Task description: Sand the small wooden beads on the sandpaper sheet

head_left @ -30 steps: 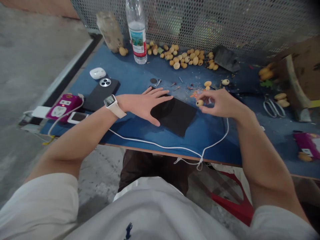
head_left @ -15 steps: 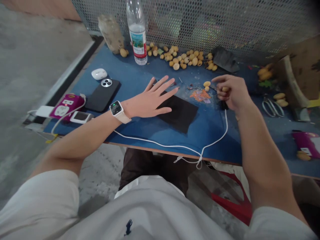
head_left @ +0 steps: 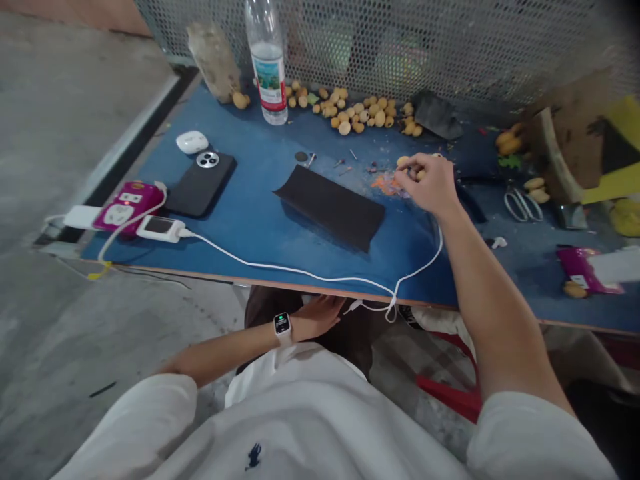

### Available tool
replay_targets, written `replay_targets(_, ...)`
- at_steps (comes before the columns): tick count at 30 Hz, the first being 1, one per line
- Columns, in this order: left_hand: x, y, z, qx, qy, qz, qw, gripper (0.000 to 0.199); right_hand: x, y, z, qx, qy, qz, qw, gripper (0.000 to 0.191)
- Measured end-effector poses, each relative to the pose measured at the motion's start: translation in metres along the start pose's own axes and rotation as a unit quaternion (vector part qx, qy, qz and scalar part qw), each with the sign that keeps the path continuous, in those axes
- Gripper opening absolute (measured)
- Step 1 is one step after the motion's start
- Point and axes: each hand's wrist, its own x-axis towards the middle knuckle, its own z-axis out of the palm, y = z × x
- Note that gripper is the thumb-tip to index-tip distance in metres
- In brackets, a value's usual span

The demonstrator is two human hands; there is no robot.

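1. Blue tabletop (head_left: 240, 200): left hand (head_left: 315, 317) has left the black sheet (head_left: 330, 207) and now lies open below the near edge, over the lap.
2. Right hand (head_left: 427, 183), beside the orange scraps (head_left: 387, 185), pinches a small yellow fruit (head_left: 420, 175) toward the far edge.
3. Fingertips hide most of that fruit; how firm the grip is cannot be told.

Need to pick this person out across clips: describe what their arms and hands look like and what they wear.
Both arms come out of the short white sleeves of a white shirt with a small dark logo on the chest. The left hand and right hand are gloveless. A smartwatch with a square dark face and pale strap sits on the left wrist.
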Motion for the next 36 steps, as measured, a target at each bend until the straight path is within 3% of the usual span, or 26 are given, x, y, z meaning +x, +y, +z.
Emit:
replay_targets(2, 0.02, -0.008, 0.025, -0.041, -0.033, -0.064, 0.997, 0.065, 0.0, 0.001, 0.001, 0.005, -0.008, -0.017, 1.0, 0.015)
replay_targets(7, 0.05, -0.004, 0.055, -0.11, -0.054, -0.08, 0.989, 0.04, 0.002, 0.01, -0.006, -0.013, -0.008, -0.009, 1.0, 0.014)
replay_targets(11, 0.048, -0.006, 0.069, -0.127, -0.055, -0.096, 0.986, 0.045, 0.005, 0.02, -0.023, -0.082, -0.01, 0.054, 0.995, 0.015)
replay_targets(14, 0.047, -0.011, 0.075, -0.127, -0.048, -0.118, 0.984, 0.057, 0.005, 0.022, -0.036, -0.148, -0.007, 0.126, 0.981, 0.029)
replay_targets(18, 0.057, -0.014, 0.077, -0.128, -0.035, -0.147, 0.98, 0.045, 0.003, 0.021, -0.046, -0.184, -0.028, 0.192, 0.964, 0.045)
replay_targets(23, 0.053, -0.009, 0.058, -0.129, -0.042, -0.14, 0.981, 0.036, 0.004, 0.026, -0.049, -0.183, -0.052, 0.234, 0.954, 0.042)
replay_targets(26, 0.034, 0.003, 0.038, -0.131, -0.055, -0.109, 0.984, 0.024, 0.007, 0.03, -0.048, -0.181, -0.074, 0.259, 0.946, 0.043)
replay_targets(31, -0.009, 0.023, 0.008, -0.125, -0.054, -0.081, 0.987, 0.021, 0.009, 0.029, -0.049, -0.196, -0.069, 0.226, 0.952, 0.04)
replay_targets(33, -0.025, 0.026, -0.003, -0.106, -0.037, -0.06, 0.992, 0.016, 0.009, 0.026, -0.05, -0.194, -0.056, 0.229, 0.952, 0.036)
replay_targets(36, -0.044, 0.026, -0.025, -0.024, 0.046, 0.018, 0.998, 0.024, 0.01, 0.033, -0.053, -0.185, -0.023, 0.226, 0.956, 0.027)
